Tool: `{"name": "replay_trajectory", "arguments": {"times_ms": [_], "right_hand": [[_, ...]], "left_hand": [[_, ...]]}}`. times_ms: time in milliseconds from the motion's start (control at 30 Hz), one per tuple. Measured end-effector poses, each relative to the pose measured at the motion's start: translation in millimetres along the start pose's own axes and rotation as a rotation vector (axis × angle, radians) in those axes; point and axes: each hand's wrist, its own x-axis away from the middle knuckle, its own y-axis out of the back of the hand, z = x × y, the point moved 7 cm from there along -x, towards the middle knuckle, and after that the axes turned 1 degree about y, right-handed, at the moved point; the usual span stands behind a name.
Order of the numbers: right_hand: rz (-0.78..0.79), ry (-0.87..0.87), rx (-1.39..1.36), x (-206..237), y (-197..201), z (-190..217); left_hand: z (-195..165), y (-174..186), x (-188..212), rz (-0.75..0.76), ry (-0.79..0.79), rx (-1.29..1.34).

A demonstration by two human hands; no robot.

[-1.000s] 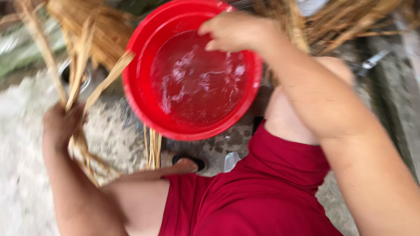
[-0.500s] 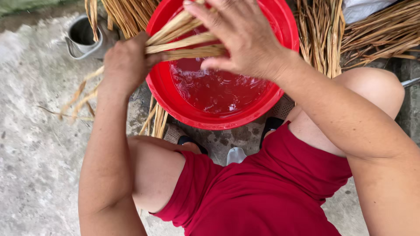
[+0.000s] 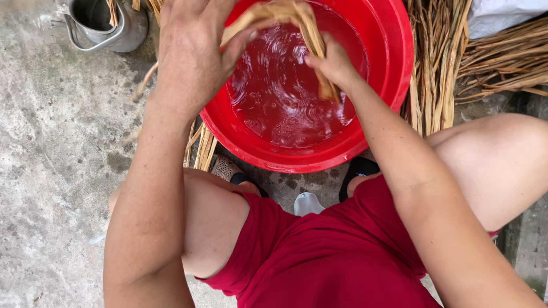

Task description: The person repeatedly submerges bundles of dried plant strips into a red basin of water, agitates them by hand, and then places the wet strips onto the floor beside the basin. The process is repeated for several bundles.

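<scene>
A round red basin half full of water stands on the concrete in front of my knees. Both hands hold one bundle of dry straw-coloured strips bent over the basin. My left hand grips the bundle's left end above the basin's near-left rim. My right hand pinches the other end and presses it down towards the water. The water surface is rippled.
A grey metal pot with a handle stands at the top left. More dry strips lie in a pile right of the basin and under its left side. A white bag sits at the top right. My legs and red shorts fill the bottom.
The bundle, held flat across the basin rim half a second ago, is now folded and lowered towards the water. My right hand moved from on top of it down into the basin.
</scene>
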Motion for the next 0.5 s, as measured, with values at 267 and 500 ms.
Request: {"name": "replay_trajectory", "arguments": {"times_ms": [267, 500], "right_hand": [[0.070, -0.293, 0.343, -8, -45, -81], [0.478, -0.308, 0.403, -17, -145, -65]], "left_hand": [[70, -23, 36, 0.228, 0.243, 0.021], [93, -61, 52, 0.424, 0.315, -0.031]]}}
